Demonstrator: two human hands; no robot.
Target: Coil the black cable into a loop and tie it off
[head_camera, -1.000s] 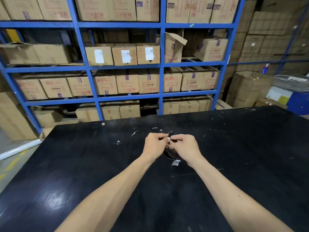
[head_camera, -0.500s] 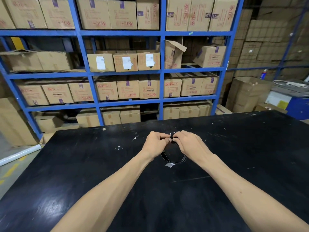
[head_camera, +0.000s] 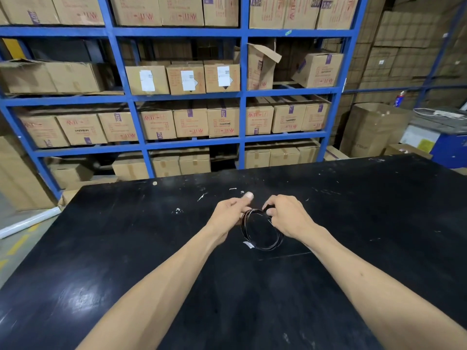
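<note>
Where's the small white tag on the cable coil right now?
In the head view, the small white tag sits at the lower-left edge of the coiled black cable, over the black table, just below the left hand.

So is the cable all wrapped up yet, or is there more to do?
The coiling looks done: the black cable already sits in a round loop of several turns over the black table. In hand: the left hand and right hand grip the loop's top edge. Left: the tie-off, which I can't see finished.
</note>
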